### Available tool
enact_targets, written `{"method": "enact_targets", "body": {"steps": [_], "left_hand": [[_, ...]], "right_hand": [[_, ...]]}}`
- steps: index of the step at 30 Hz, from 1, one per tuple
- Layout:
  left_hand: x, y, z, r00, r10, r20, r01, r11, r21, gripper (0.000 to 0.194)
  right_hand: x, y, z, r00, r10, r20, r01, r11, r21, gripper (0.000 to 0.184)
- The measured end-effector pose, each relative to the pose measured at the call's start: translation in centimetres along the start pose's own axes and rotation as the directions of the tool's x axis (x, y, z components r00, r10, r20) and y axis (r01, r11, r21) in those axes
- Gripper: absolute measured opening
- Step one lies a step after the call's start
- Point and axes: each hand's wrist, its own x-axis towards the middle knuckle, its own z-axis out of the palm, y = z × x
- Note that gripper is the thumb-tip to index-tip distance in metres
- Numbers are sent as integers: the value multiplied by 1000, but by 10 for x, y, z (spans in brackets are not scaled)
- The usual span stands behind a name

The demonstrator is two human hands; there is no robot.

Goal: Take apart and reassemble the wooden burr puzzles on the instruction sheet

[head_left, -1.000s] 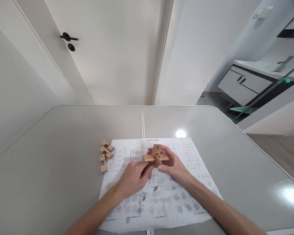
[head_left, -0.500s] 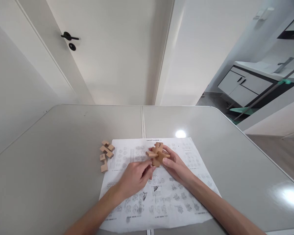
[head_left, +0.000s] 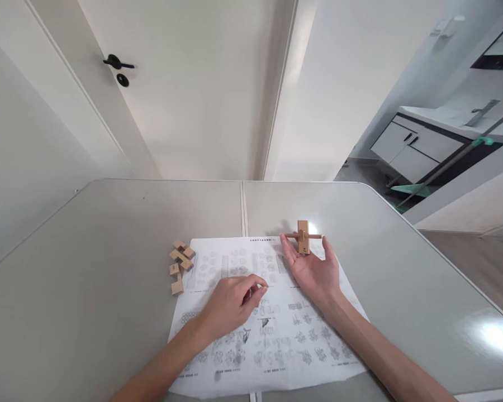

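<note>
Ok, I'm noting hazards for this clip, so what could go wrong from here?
The wooden assembly sits out at the fingers of the upturned right hand, so it might slip or tip off. The left hand is over the paper sheet and could crease or drag it. Loose wooden pieces lie beside the sheet's left edge, so a shift might nudge them.

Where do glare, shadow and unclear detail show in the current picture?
Head view: bright glare on the table at right, another patch just behind the wooden puzzle; head view: faint shadow left of the puzzle; head view: small print on the sheet too soft to read.
</note>
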Motion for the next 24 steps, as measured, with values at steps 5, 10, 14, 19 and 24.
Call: {"method": "enact_targets", "body": {"steps": [5, 10, 14, 19, 24], "left_hand": [[0, -1, 0, 1000, -8, 7, 8, 1000, 9, 27], [0, 0, 0, 1000, -2, 6, 1, 1000, 30, 26], [0, -1, 1, 1000, 13, 3, -13, 999, 37, 26], [0, 0, 1, 1000, 22, -6, -22, 999, 38, 26], [-1, 0, 1, 998, 60, -17, -59, 998, 37, 26]], "right_hand": [[-2, 3, -1, 1000, -14, -22, 12, 996, -90, 40], [-5, 0, 2, 999, 2, -52, -7, 996, -89, 24], [-6, -4, 3, 999, -27, -35, 24, 995, -98, 24], [-4, -5, 2, 999, 13, -46, -16, 999, -52, 25], [-4, 1, 6, 996, 85, -21, -87, 989, -115, 23]]}}
